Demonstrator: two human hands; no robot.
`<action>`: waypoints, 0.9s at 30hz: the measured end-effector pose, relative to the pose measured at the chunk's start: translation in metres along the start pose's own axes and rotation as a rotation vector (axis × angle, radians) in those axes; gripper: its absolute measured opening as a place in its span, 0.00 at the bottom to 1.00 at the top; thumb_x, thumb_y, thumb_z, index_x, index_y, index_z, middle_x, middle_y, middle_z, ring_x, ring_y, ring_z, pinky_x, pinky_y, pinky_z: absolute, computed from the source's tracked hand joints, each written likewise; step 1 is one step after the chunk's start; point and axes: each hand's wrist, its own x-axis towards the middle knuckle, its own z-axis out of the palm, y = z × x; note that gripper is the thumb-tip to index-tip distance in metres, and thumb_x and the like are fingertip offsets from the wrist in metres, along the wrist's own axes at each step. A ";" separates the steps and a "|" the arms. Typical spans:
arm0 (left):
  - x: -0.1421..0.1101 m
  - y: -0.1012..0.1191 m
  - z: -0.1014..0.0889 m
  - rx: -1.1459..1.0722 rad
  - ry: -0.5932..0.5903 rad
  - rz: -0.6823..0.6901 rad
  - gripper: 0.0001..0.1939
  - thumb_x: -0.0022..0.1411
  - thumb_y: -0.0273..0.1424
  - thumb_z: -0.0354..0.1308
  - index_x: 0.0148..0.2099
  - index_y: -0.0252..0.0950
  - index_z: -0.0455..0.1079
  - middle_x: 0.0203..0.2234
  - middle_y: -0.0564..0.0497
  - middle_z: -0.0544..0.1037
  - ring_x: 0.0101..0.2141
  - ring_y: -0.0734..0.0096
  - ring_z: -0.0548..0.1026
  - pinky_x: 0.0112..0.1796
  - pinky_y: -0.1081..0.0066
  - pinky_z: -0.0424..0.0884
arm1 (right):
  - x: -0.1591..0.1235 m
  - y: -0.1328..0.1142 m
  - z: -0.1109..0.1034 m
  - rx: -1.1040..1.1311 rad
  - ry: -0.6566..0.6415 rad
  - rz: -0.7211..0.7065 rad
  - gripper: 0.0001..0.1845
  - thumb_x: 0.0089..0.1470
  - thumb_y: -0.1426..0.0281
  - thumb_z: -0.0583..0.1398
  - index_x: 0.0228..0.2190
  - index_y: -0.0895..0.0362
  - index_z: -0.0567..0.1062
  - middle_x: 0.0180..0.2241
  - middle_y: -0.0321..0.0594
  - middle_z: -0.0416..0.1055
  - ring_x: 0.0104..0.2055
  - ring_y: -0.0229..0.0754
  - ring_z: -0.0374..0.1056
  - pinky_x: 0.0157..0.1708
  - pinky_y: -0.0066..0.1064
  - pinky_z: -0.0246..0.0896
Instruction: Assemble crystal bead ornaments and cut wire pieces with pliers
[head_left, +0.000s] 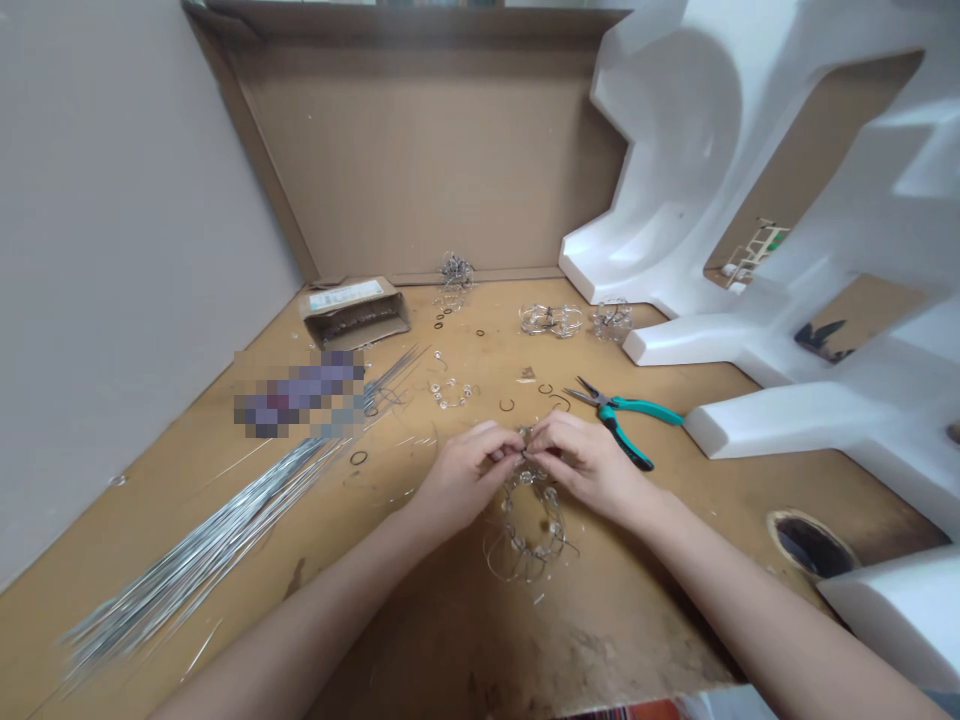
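Observation:
My left hand [474, 468] and my right hand [576, 458] meet near the middle of the table, fingertips pinched close together. Between them is the top of a wire ring with clear beads [553, 530]; its loop hangs down toward me, with thin wire ends sticking out. The exact spot where the fingers grip is small and partly hidden. To the right of my right hand lies a pair of pliers [626, 412] with teal handles, jaws apart. Beyond my hands rests a smaller ring of clear beads [451, 393].
A bundle of straight metal wires [225, 530] spreads across the left. An open cardboard box [356, 312] stands at the back left. Beaded wire pieces [551, 320] sit at the back. White moulded shapes [675, 180] border the right, near a round hole [811, 543] in the table.

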 end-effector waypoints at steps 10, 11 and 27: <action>-0.002 0.004 0.000 -0.105 0.002 -0.121 0.05 0.58 0.30 0.50 0.36 0.38 0.66 0.24 0.55 0.71 0.27 0.75 0.69 0.31 0.75 0.65 | 0.000 0.002 -0.002 0.010 0.002 0.012 0.05 0.54 0.75 0.53 0.28 0.56 0.67 0.29 0.39 0.66 0.31 0.37 0.62 0.30 0.28 0.58; -0.002 0.004 0.000 -0.132 -0.020 -0.119 0.05 0.57 0.29 0.50 0.36 0.37 0.66 0.24 0.55 0.70 0.27 0.76 0.69 0.31 0.75 0.65 | 0.000 0.002 -0.002 0.009 0.002 0.009 0.05 0.54 0.75 0.53 0.29 0.56 0.67 0.29 0.39 0.66 0.31 0.37 0.62 0.30 0.28 0.58; -0.001 0.004 -0.001 -0.179 -0.049 -0.147 0.03 0.58 0.29 0.49 0.33 0.37 0.63 0.24 0.56 0.67 0.26 0.77 0.66 0.29 0.76 0.63 | -0.002 0.002 -0.001 0.037 -0.043 0.069 0.04 0.52 0.76 0.55 0.28 0.56 0.67 0.29 0.37 0.67 0.30 0.36 0.63 0.31 0.27 0.58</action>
